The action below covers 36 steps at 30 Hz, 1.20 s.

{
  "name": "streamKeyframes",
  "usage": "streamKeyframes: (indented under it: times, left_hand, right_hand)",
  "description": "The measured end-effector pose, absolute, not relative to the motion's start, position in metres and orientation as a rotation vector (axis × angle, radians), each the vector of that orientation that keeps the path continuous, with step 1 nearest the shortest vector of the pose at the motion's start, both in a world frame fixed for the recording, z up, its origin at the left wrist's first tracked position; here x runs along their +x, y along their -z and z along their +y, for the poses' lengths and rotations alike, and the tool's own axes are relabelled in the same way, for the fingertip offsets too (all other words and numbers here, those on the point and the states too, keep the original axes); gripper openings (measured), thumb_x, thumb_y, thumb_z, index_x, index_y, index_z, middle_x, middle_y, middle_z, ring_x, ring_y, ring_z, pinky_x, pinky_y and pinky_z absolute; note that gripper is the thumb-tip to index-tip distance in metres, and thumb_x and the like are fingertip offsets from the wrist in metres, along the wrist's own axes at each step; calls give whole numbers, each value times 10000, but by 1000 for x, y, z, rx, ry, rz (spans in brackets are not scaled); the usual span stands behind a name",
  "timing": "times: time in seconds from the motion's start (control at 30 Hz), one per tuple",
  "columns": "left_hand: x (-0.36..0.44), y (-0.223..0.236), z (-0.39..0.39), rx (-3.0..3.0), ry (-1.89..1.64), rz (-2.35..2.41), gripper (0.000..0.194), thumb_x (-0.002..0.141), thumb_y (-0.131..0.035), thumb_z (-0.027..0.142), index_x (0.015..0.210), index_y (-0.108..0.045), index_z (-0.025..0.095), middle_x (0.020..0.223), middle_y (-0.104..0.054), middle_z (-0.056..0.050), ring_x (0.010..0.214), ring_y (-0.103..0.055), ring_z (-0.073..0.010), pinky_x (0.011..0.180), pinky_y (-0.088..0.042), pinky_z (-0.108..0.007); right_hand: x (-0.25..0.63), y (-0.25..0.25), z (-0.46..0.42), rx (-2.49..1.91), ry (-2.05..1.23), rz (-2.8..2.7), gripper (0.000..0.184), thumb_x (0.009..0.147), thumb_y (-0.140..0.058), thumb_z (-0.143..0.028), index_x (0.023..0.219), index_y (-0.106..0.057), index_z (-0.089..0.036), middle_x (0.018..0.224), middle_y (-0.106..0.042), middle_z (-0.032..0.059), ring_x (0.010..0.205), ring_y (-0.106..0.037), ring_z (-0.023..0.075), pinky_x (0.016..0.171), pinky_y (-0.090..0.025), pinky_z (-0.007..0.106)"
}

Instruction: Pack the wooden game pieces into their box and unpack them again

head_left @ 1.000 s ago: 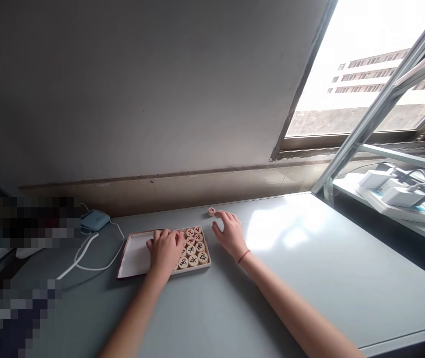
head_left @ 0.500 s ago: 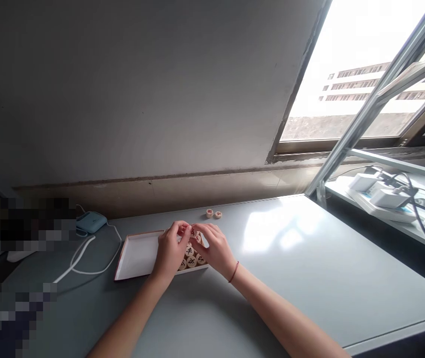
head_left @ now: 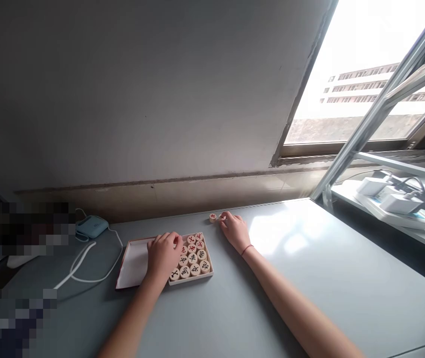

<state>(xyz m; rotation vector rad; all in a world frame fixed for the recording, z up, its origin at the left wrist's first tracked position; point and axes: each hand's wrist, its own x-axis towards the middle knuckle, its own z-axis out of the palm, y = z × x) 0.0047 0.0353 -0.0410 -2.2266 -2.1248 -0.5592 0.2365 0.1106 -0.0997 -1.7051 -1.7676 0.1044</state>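
Note:
An open box (head_left: pixel 191 282) holds several round wooden Chinese chess pieces (head_left: pixel 195 269) in rows, some with black characters and some with red. My left hand (head_left: pixel 163 256) is over the box's left side, hiding some pieces there. Its fingers are curled with thumb and forefinger close together; what they hold, if anything, is hidden. Farther back on the desk, my right hand (head_left: pixel 236 233) has its fingertips closed around a red-marked Chinese chess piece (head_left: pixel 222 217). Just left of that piece stands another red-marked one (head_left: pixel 212 218).
The box lid (head_left: pixel 132 271) lies inside up, left of the box, on the grey desk (head_left: pixel 272 298). A light blue device (head_left: pixel 92 226) and a white cable (head_left: pixel 96 281) lie at the left. Plugs and cords crowd a shelf (head_left: pixel 347 191) at the right.
My hands have come apart. The right one has gone from above the box to the back of the desk, onto a loose piece; the left has shifted slightly down over the box's left side.

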Motion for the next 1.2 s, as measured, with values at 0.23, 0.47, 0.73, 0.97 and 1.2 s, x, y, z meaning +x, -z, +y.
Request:
streamKeyframes:
  times: [0.23, 0.47, 0.73, 0.97, 1.2]
  left_hand:
    - [-2, 44, 33, -2184, 526, -2141, 252, 887, -441, 255, 764, -656, 213, 827, -711, -41, 855, -619, -231, 698, -329, -319]
    - [9, 45, 32, -2191, 508, -2105, 369, 913, -401, 283, 728, -710, 204, 842, -723, -92, 883, -585, -285, 756, -346, -400]
    - [35, 43, 32, -2266, 416, -2124, 400, 944, -377, 348, 838, -735, 201, 900, -717, -115, 942, -579, -313, 819, -360, -457]
    - [36, 45, 34, -2330, 585, -2230, 239, 917, -465, 379, 883, -637, 217, 865, -717, -61, 959, -600, -273, 836, -371, -417]
    - [30, 43, 29, -2420, 1373, -2051, 218, 892, -489, 410, 941, -600, 228, 920, -706, -43, 891, -645, -202, 812, -470, -332]
  right_hand:
    - [235, 103, 115, -1669, -67, -1825, 114, 858, -526, -229, 943, -598, -253, 841, -698, 15, 886, -570, 225, 725, -361, 304]
    - [232, 95, 100, -1548, 3, -1763, 172, 864, -527, -270, 1014, -586, -208, 1022, -687, 84, 984, -564, 263, 794, -421, 365]
    - [193, 72, 57, -1281, -380, -1891, 137, 892, -486, -312, 920, -592, -230, 763, -679, 20, 695, -623, 185, 612, -444, 278]
    - [194, 70, 57, -1206, -360, -1856, 161, 885, -420, -217, 912, -578, -216, 823, -689, 43, 748, -643, 196, 652, -473, 298]
    - [188, 56, 43, -957, -227, -2016, 298, 834, -551, -183, 1129, -556, -227, 1062, -686, 74, 934, -641, 219, 781, -508, 345]
